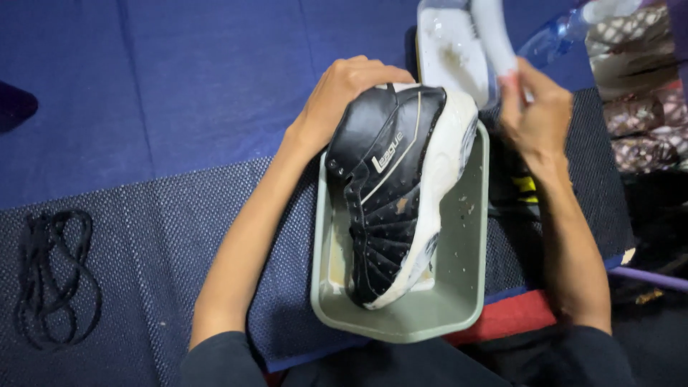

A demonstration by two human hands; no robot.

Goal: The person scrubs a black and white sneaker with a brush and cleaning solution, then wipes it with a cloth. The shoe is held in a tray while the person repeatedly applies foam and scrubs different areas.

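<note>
Your left hand [342, 92] was clamped over the heel and collar of the black-and-white leather high-top shoe [398, 188], fingers curled round it. That seemed to keep the shoe tipped on its side with the toe down inside the grey-green rectangular plastic basin [469, 287], so drips and dirt would fall into the basin and the white sole faced your other hand. Your right hand [534, 113] was pinched shut on the handle of a white brush [493, 34], held just beside the sole.

Behind the shoe sat a white soapy tray [446, 54] and a clear plastic bottle [555, 37] — both near the brush. The black loose laces [54, 276] lay well apart on the dark dotted mat [172, 236]. Patterned cloth [638, 93] crowded your right side.
</note>
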